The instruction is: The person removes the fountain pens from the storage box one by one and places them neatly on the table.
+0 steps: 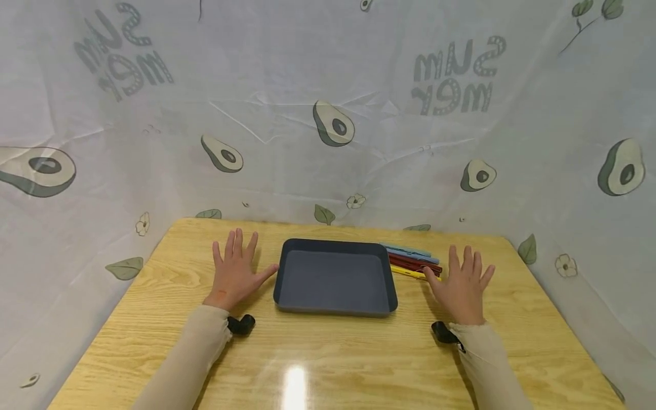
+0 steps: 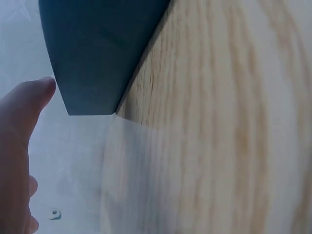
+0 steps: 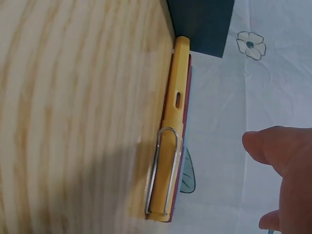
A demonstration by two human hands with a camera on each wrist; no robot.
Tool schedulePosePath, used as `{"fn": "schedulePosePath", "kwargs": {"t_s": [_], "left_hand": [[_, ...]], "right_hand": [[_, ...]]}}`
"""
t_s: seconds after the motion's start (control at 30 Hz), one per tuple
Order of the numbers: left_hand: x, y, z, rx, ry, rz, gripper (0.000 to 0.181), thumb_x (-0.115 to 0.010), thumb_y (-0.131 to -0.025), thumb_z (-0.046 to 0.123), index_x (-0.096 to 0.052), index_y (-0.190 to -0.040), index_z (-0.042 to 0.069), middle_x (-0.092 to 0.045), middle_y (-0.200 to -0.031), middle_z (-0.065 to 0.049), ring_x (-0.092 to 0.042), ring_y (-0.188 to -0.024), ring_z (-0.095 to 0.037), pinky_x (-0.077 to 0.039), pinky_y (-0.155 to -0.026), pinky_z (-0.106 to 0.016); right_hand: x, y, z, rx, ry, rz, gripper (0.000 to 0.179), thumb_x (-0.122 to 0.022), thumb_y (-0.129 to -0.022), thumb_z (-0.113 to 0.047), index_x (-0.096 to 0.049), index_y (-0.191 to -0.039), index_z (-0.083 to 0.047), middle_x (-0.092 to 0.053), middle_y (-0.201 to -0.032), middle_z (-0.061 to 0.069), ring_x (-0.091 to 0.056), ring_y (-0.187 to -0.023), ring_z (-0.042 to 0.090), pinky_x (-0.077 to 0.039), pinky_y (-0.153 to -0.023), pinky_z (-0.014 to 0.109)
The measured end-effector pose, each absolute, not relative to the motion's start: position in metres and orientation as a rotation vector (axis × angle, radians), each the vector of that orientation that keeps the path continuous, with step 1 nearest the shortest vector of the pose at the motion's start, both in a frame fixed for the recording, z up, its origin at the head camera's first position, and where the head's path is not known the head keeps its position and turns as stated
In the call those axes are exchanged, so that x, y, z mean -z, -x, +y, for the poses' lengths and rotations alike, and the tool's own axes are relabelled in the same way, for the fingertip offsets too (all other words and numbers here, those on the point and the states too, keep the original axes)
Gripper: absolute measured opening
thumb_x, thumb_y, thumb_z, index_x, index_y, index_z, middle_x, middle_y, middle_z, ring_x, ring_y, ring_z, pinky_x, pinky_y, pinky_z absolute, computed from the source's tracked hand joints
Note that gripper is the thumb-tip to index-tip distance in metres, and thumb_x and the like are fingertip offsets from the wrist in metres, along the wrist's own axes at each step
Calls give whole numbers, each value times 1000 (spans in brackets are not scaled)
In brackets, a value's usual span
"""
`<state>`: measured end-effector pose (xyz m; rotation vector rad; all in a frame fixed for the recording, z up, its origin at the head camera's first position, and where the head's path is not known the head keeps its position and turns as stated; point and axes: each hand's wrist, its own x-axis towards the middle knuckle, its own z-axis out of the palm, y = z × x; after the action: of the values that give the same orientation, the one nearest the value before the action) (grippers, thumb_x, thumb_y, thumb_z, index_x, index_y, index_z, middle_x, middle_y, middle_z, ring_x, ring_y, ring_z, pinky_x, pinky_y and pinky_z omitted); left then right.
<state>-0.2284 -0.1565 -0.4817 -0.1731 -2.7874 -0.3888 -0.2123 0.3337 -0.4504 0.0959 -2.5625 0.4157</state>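
A dark grey rectangular tray (image 1: 333, 282) with a low rim lies on the wooden table between the two hands. My left hand (image 1: 236, 276) has its fingers spread, with the thumb tip close by the tray's left side; whether they touch I cannot tell. Right of the tray lies a small row of pens: light blue pens (image 1: 410, 252) at the back, dark red pens (image 1: 410, 262) in the middle and a yellow pen (image 3: 173, 114) with a wire clip in front. Fingers spread, my right hand (image 1: 461, 287) is just right of the pens and holds nothing.
A pale curtain (image 1: 277, 188) printed with avocados and leaves hangs behind and beside the table (image 1: 348, 364). Each wrist bears a small black device, a left one (image 1: 241, 324) and a right one (image 1: 443, 332).
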Motion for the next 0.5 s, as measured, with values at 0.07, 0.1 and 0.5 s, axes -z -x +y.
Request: {"fn": "schedulePosePath", "kwargs": {"t_s": [0.07, 0.1, 0.5], "left_hand": [[480, 229, -156, 400, 177, -2782, 100, -44, -79, 79, -18, -154, 18, -3, -158, -20, 0, -145, -36, 13, -110, -62], [479, 229, -156, 407, 178, -2779, 99, -44, -80, 79, -19, -154, 18, -3, -158, -20, -1, -145, -36, 13, -110, -62], [478, 226, -155, 377, 152, -2787, 101, -42, -79, 81, -20, -153, 17, -1, -158, -19, 0, -145, -37, 17, -108, -61]], "right_hand": [[450, 214, 335, -421, -90, -2560, 82, -71, -83, -41, -38, -142, 4, -24, -144, 36, -7, -138, 52, 10, -103, 73], [450, 214, 336, -424, -86, -2562, 82, -71, -83, -41, -37, -142, 4, -24, -144, 36, -7, -138, 52, 10, -103, 73], [451, 215, 336, -380, -54, -2534, 81, -71, -82, -42, -40, -142, 3, -23, -146, 34, -3, -141, 47, 15, -105, 68]]}}
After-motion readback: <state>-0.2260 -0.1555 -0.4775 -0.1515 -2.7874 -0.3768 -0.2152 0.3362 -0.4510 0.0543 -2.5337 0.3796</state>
